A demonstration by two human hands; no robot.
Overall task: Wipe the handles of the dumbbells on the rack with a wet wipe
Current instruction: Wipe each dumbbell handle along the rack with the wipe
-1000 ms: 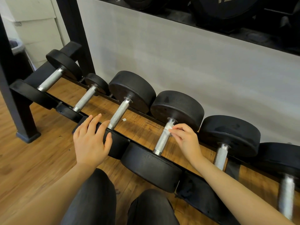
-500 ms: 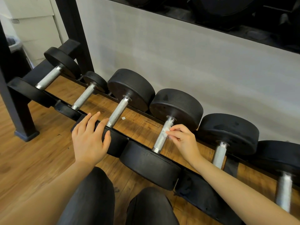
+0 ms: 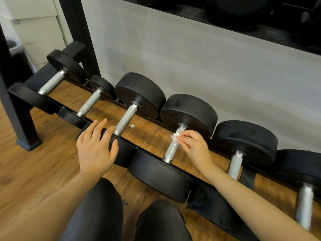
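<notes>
No lettering, numbers, brand marks or signs can be read anywhere in this view. The black end weights of the dumbbells [image 3: 188, 113] on the rack [image 3: 78, 20] show plain, unmarked faces, and their metal handles carry only a knurled pattern. The dark plates on the upper shelf [image 3: 243, 14] are cut off at the top edge and show no legible marking. A small label on the pale cabinet [image 3: 40, 23] is too blurred to read.
</notes>
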